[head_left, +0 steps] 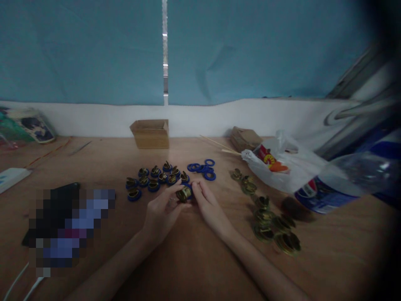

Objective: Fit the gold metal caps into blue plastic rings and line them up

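Between the fingers of my left hand [160, 212] is a brass-coloured round fitting [183, 194] with a raised flap, tilted on its side. A blue ring [190, 188] sits around or against its far edge; I cannot tell how far it is seated. My right hand [210, 210] pinches that ring from the right with its fingertips. Just beyond the left hand stand several brass fittings with blue rings [153, 185] round their bases. Loose blue rings [203, 168] lie in a small pile past the right hand. Off to the right are several brass fittings without rings [265, 221].
A small open cardboard box [150, 136] stands by the wall. A brown paper package [246, 139] and a plastic bag [282, 167] lie at the right rear. A large bottle [332, 188] leans at the right. A dark, partly pixelated device [54, 209] with white cables lies left.
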### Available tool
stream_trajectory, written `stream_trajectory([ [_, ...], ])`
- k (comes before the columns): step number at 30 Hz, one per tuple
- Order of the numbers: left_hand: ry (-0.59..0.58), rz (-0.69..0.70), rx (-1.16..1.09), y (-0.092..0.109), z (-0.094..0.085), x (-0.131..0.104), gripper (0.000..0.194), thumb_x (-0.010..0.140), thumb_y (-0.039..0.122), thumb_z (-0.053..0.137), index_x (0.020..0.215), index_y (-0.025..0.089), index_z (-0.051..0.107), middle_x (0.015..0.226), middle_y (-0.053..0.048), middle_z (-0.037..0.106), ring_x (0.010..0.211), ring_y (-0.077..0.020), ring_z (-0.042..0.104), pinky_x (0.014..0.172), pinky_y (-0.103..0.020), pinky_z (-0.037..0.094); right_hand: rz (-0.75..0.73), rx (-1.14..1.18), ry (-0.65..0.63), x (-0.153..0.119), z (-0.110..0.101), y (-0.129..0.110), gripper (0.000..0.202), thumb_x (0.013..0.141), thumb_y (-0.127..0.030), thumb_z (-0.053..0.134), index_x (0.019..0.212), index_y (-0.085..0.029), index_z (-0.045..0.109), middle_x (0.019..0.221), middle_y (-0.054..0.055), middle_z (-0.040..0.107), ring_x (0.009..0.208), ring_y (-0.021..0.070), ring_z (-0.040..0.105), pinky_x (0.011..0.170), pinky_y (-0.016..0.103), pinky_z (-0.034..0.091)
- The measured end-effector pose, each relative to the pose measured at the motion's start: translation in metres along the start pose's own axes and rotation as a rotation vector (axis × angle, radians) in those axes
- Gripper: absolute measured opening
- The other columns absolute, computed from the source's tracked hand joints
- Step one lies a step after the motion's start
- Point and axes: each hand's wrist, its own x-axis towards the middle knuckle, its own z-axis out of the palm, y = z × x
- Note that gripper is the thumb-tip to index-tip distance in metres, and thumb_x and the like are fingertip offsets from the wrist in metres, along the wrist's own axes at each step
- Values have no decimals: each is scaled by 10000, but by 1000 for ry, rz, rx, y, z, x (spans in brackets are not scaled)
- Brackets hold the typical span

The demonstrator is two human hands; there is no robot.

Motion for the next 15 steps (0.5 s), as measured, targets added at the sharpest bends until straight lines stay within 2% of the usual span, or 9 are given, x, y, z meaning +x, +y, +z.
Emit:
stream_trajectory([
  [5, 31, 44, -18, -6, 0, 2, 491, 706, 212, 755, 1156, 192, 560, 1115, -98, 687, 1004, -220, 672, 888, -346, 560, -61, -41, -43, -3, 3, 1, 155, 926, -364, 412, 939, -225, 478, 851, -9, 506, 829, 145, 524, 758, 250, 460],
  [9, 20, 32, -22, -7, -2, 5, 410, 710, 162, 743, 1091, 188, 594, 1081, -91, 668, 994, -212, 657, 864, -346, 561, -59, -64, -132, -5, 5, 10, 216, 924, -358, 442, 1103, -239, 450, 830, -10, 546, 735, 142, 564, 682, 262, 492],
  [11, 9, 17, -32, -6, -3, 5, 405, 710, 161, 742, 1089, 195, 601, 1065, -82, 656, 966, -204, 654, 836, -337, 564, -92, -135, -135, -6, 4, 14, 236, 935, -361, 425, 1136, -241, 455, 833, -2, 563, 724, 147, 574, 667, 271, 497],
  [15, -35, -72, -111, -5, -1, 6, 433, 723, 214, 734, 1134, 226, 600, 1092, -76, 633, 976, -211, 645, 835, -346, 559, -194, -251, -90, -3, 0, 17, 219, 951, -319, 396, 1128, -232, 491, 950, 31, 604, 863, 169, 599, 778, 310, 500],
])
